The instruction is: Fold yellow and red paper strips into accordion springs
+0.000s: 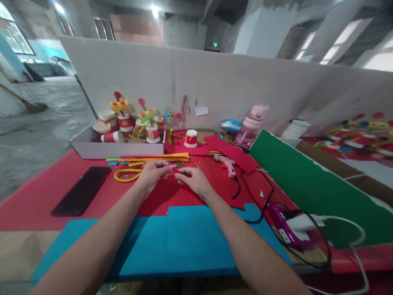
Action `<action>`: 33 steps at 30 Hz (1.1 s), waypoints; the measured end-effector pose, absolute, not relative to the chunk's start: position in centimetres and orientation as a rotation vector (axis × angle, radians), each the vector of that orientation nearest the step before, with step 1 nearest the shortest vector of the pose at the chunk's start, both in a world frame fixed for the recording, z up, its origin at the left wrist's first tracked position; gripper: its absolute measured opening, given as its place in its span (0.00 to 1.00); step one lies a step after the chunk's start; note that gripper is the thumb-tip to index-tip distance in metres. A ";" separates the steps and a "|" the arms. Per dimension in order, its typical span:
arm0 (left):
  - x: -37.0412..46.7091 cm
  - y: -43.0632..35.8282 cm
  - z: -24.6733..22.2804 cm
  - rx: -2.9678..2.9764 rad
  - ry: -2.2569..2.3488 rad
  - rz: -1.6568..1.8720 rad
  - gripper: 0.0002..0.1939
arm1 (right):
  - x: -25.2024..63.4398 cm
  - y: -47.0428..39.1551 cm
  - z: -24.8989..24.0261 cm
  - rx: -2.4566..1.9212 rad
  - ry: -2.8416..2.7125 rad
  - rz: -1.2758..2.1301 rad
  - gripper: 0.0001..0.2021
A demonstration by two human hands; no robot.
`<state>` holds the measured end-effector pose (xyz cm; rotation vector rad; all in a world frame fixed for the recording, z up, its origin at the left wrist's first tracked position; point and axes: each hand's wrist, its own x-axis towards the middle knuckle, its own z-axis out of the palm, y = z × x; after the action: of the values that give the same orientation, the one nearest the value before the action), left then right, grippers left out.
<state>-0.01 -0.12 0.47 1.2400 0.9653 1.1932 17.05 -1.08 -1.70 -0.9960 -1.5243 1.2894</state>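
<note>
My left hand [153, 174] and my right hand [195, 179] meet over the middle of the table, fingers pinched. Between them they hold a small piece of red paper [175, 169], one end in each hand; its exact shape is hard to make out. Just left of my left hand lies a yellow looped cord [123, 179]. Behind it, yellow and other coloured paper strips [159, 157] are stacked in a flat bundle. A pink glue gun [226, 164] rests beyond my right hand.
A white box [123, 150] of paper-cup figures stands back left, with a red-and-white paper cup [190, 139] to its right. A black phone [81, 190] lies left. At right are a purple power strip [288, 225], cables and a green panel [316, 188]. Blue sheets [184, 241] cover the front.
</note>
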 end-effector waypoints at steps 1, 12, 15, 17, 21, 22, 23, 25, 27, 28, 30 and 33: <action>-0.1 0.0 0.5 1.222 0.967 1.224 0.13 | 17.0 -1.1 -1.7 -0.991 -1.520 1.258 0.15; -0.8 0.8 0.1 1.108 0.891 1.418 0.10 | 17.2 -1.5 -1.0 -1.018 -1.645 0.759 0.07; -0.8 0.9 0.1 1.094 0.876 1.431 0.10 | 17.2 -1.6 -0.8 -1.047 -1.630 0.713 0.08; -0.8 0.9 0.1 1.086 0.857 1.434 0.10 | 17.2 -1.6 -0.8 -1.081 -1.627 0.673 0.08; -0.5 0.7 0.3 1.092 0.846 1.430 0.10 | 17.1 -1.7 -0.6 -1.154 -1.620 0.619 0.10; -0.4 0.6 0.3 1.102 0.851 1.431 0.10 | 17.1 -1.8 -0.5 -1.168 -1.614 0.609 0.10; -0.4 0.6 0.4 1.114 0.858 1.433 0.10 | 17.1 -1.8 -0.5 -1.176 -1.611 0.603 0.10; -0.3 0.5 0.4 1.132 0.875 1.435 0.10 | 17.1 -1.8 -0.3 -1.178 -1.610 0.608 0.11; -0.3 0.5 0.5 1.137 0.888 1.435 0.10 | 17.1 -1.8 -0.3 -1.171 -1.601 0.630 0.10; -0.3 0.5 0.5 1.136 0.890 1.435 0.10 | 17.0 -1.8 -0.2 -1.166 -1.588 0.651 0.08; -0.3 0.5 0.6 1.137 0.886 1.434 0.10 | 17.0 -1.8 -0.2 -1.154 -1.560 0.715 0.07; -0.3 0.4 0.6 1.139 0.885 1.432 0.10 | 17.0 -1.7 -0.2 -1.145 -1.539 0.818 0.09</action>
<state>-0.28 0.41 0.65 1.1390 0.8854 1.4318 17.00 -1.73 -0.23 -1.1446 -1.5394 0.8183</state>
